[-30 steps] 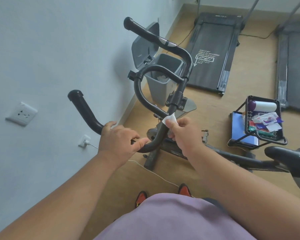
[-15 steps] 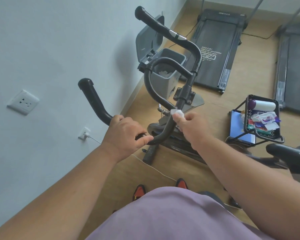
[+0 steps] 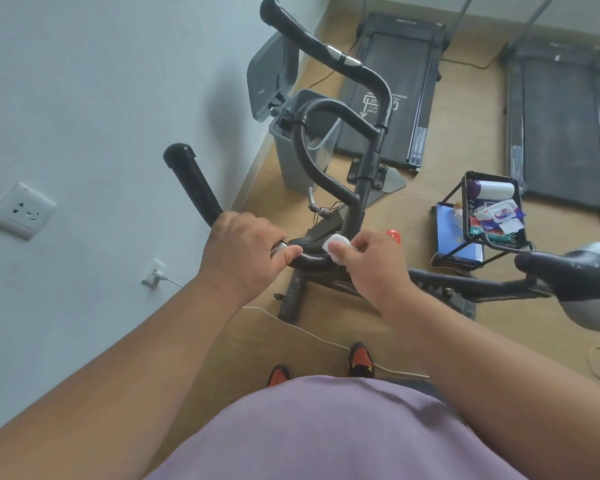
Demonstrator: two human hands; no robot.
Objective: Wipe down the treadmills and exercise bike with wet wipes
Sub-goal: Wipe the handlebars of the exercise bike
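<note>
Step in hand, by judgement: wiping of the exercise bike (image 3: 361, 271), specifically its handlebar (image 3: 312, 168); the two treadmills, left treadmill (image 3: 395, 91) and right treadmill (image 3: 561, 126), lying flat at the far side and not being touched at this moment. Bike standing close to the wall (image 3: 84, 98) on the left, saddle (image 3: 575, 271) at the right. Open grey bin (image 3: 291, 161) just beyond the handlebar, lid up against the wall. Wire rack (image 3: 492, 216) of packets on the floor to the right, well apart from the hands. Left hand (image 3: 246, 254) wrapped round the near-left grip of the bar, steadying it. Right hand (image 3: 371, 261) pinching a small folded wet wipe (image 3: 336, 245) and pressing it on the near bend of the bar, just beside the stem. Whether the wipe fully wraps the tube: cannot tell, fingers covering it. Next move likely calling for a slide along the curved tube, with pressure kept through the bends. Room for moving: tight on the left between bar end and wall; open floor to the right; thin white cable (image 3: 309, 334) crossing the floor close to the feet, a possible trip point.
</note>
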